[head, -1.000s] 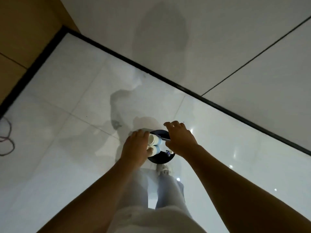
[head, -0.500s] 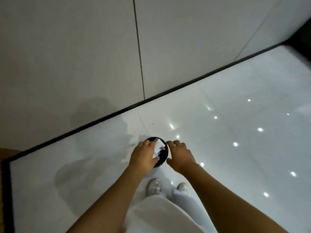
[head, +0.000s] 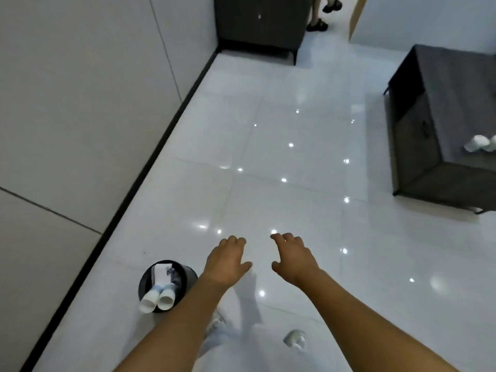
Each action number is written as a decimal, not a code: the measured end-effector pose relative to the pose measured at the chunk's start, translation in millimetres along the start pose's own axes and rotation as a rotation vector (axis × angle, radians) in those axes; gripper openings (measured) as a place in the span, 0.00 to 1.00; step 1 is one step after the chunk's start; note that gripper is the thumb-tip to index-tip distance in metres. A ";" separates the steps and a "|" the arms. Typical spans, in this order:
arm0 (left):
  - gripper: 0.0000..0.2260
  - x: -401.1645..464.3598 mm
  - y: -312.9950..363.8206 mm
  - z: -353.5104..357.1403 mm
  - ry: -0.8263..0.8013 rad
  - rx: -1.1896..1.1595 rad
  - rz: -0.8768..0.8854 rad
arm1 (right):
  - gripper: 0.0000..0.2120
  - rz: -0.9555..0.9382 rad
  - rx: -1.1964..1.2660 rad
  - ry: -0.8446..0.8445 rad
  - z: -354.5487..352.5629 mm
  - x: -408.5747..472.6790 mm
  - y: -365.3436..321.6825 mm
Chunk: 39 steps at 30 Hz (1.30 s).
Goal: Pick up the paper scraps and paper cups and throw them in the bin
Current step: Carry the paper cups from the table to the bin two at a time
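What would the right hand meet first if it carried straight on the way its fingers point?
Nothing close: the right hand points up the bare white floor. The dark table lies off to its right. Depth is unclear, but the way looks free.

The round black bin (head: 185,275) stands on the glossy white tiled floor (head: 295,162), near the wall's dark skirting (head: 161,140) at left — two white paper cups (head: 157,299) lie in it. More white cups (head: 479,143) sit on the dark low surface (head: 456,103), far right.
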<state>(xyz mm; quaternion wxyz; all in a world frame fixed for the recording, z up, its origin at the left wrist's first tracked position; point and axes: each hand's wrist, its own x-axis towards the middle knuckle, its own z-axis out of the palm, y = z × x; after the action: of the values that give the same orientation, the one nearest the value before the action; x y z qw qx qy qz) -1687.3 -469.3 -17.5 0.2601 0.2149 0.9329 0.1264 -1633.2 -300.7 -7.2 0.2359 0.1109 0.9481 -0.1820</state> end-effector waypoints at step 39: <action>0.25 403.6 706.7 59.6 -0.270 0.336 0.664 | 0.31 0.757 0.535 0.266 -253.0 10.1 666.8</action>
<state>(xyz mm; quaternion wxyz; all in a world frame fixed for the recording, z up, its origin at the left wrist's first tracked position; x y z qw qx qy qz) -1730.0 345.3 4.7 0.2868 0.5591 0.7777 0.0199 -1547.4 407.3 0.8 0.1256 0.5274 0.7829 -0.3051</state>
